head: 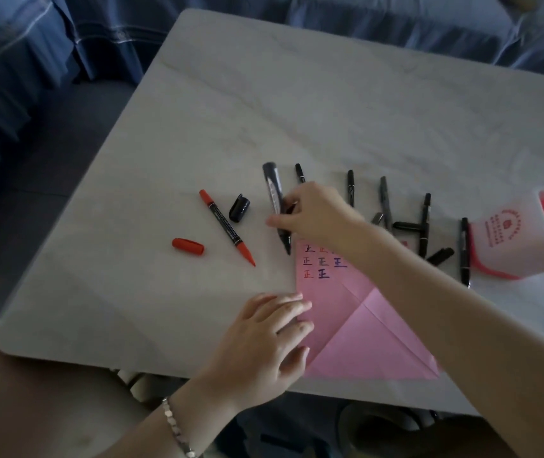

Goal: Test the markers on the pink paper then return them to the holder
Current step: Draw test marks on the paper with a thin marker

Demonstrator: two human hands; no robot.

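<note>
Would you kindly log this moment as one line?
left hand steadies pink paper | right hand grips black marker | red marker uncapped

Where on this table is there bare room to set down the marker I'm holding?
The far half of the marble table is bare, beyond the row of black pens. The near-left corner, between the red cap and left hand, is also free. It's crowded from the red marker across to the holder, with the pink paper in front.
</note>
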